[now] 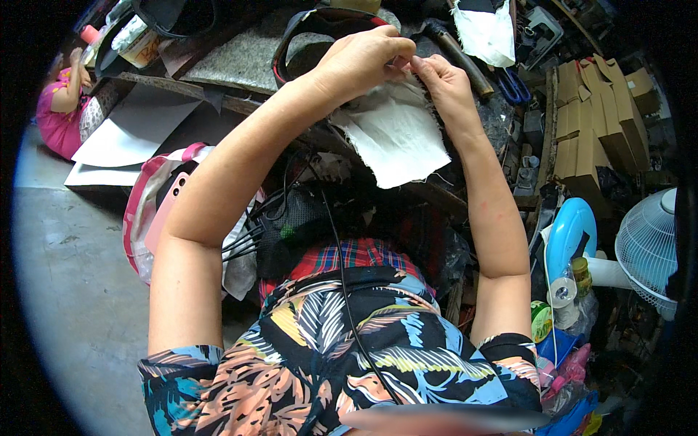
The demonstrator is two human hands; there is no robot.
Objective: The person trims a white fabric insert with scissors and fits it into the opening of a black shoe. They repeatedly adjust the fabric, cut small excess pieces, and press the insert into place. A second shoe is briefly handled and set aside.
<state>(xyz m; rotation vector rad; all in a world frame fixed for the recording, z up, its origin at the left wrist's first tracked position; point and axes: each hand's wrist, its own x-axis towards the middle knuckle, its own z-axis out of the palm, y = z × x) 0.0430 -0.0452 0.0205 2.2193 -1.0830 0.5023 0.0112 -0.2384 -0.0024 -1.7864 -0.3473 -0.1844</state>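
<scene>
A piece of white cloth (396, 138) with frayed edges hangs between my raised hands, over the near edge of the workbench. My left hand (367, 59) is closed, thumb and fingers pinched at the cloth's top edge. Close beside it my right hand (452, 91) also pinches there, its thumb and forefinger almost meeting the left fingertips. The exact grip point, and any thread in it, is too small to make out. Behind my left hand lies a curved black band with red edging (291, 40), partly hidden by that hand.
A dark rod (458, 58) and another white cloth (486, 33) lie beyond my right hand. Folded cardboard (589, 123), a white fan (647, 243) and a blue ring-shaped object (578, 225) stand right. Left are a pink phone (166, 207) in a bag and a seated person (62, 112).
</scene>
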